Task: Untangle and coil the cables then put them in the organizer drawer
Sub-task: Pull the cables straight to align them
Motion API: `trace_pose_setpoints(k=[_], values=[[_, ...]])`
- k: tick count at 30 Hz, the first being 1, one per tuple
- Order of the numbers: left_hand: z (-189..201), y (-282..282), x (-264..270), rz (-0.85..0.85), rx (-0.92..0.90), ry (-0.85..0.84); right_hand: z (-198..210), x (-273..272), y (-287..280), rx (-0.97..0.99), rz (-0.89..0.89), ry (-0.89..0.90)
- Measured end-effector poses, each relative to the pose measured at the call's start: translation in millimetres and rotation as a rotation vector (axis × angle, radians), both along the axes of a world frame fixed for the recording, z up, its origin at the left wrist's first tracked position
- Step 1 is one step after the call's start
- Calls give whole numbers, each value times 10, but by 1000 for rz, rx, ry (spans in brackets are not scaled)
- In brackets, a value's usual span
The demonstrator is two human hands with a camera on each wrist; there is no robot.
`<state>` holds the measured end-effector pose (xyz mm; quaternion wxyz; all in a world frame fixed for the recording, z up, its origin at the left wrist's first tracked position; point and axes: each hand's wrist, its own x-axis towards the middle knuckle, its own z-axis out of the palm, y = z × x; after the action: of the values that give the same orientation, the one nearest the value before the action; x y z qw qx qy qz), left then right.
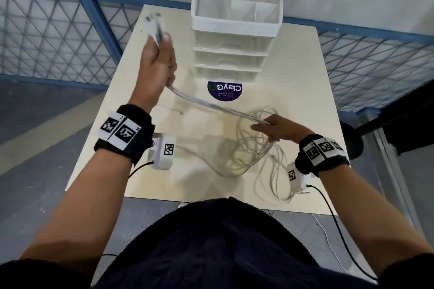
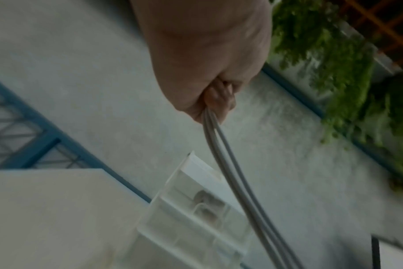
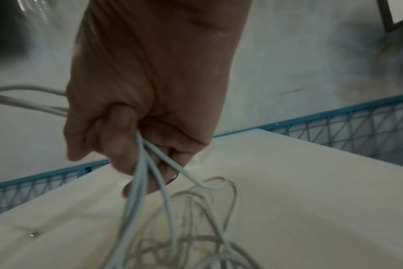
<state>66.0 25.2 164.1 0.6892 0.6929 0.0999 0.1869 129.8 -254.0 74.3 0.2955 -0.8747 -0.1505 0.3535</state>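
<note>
Head cam overhead looking down, wrist cams close on hands (image 1: 277, 128), shared table (image 1: 293, 82)

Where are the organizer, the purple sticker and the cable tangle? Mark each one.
organizer (image 1: 234, 24): head view, front rim of top tray.
purple sticker (image 1: 225, 91): head view, its middle.
cable tangle (image 1: 253, 148): head view, loops on table.

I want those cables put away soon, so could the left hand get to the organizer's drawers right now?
Probably not yet. The left hand is raised beside the organizer with nothing between them, but it grips cable ends, and the strands run taut to the right hand.
</note>
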Motion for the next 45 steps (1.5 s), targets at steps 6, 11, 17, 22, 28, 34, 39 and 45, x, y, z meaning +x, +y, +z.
trace_pose_setpoints(k=[6,11,17,22,28,34,39,45], values=[[-268,-406,-4,-432,546,320,408,80,367,-160,234,-292],[-330,-659,34,-565,602,330,652,92,576,-116,296,-416],[-306,-626,114,-594,736,370,630,98,512,-104,330,-418],[-200,-398,106,-446,843,294,553,159,336,-74,101,-432],[-167,-156,52,-387,878,330,365,260,-53,-95,26,-319],[-258,-13,-58,-327,920,343,431,386,-339,-166,8,-221],[-439,30,-49,-282,975,472,451,337,-291,-75,-35,-230],[-596,99,-51,-241,884,585,617,289,-295,271,-4,-31]])
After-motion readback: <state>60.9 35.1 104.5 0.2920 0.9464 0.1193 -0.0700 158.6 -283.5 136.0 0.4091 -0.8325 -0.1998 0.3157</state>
